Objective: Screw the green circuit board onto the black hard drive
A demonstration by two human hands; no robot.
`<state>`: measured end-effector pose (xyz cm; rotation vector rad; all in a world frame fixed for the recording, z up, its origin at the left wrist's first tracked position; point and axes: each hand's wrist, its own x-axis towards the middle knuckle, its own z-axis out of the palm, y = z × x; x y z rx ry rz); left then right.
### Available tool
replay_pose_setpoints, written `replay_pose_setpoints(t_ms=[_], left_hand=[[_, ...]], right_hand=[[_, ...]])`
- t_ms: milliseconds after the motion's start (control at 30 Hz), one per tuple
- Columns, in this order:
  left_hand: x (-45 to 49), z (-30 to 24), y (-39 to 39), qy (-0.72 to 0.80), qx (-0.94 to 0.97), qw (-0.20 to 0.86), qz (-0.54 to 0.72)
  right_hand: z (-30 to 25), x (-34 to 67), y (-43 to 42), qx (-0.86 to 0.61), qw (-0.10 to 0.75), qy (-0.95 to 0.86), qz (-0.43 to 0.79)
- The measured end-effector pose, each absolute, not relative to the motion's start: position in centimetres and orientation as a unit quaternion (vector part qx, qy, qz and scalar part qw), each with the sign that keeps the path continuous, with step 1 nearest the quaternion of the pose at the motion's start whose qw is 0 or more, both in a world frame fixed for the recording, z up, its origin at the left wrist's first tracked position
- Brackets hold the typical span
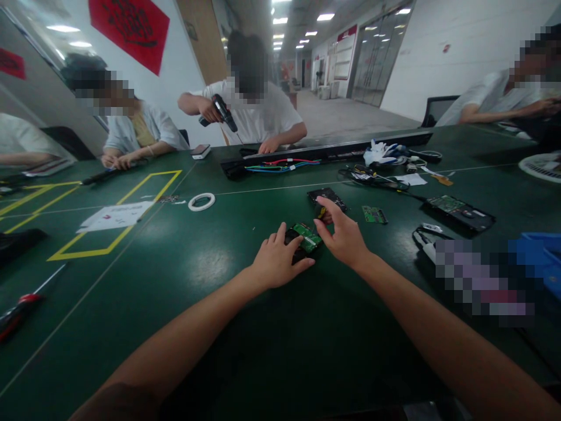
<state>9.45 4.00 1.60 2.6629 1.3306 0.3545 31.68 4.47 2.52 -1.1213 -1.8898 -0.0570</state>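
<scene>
A small hard drive (302, 238) with a green circuit board on top lies on the green table (184, 275) in front of me. My left hand (277, 260) rests on its left side, fingers curled round the edge and holding it down. My right hand (342, 234) is at the drive's right end, fingers pinched on a small tool (321, 214) with a yellow and black handle that points down at the board. Just beyond lies a second black drive (328, 197).
A loose green board (374, 214) and another open drive (458, 210) lie to the right. A tape ring (201, 202), papers (116, 215) and yellow floor-tape marks are at left, a red-handled screwdriver (20, 307) near left. Across the table a person holds a power screwdriver (223, 112) over a long black chassis (333, 149).
</scene>
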Motion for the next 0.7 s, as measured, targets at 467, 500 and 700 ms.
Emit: replay_pose_setpoints(t_ms=[467, 500, 700], left_hand=[[10.0, 4.5, 0.4, 0.436, 0.888, 0.122, 0.075], [10.1, 4.7, 0.0, 0.43, 0.891, 0.127, 0.068], [10.2, 5.1, -0.7, 0.398, 0.909, 0.119, -0.011]], right_hand=[[2.9, 31.0, 5.5, -0.446, 0.453, -0.771, 0.012], [2.9, 31.0, 5.5, -0.446, 0.454, -0.771, 0.014], [3.0, 30.9, 5.8, -0.441, 0.451, -0.776, 0.017]])
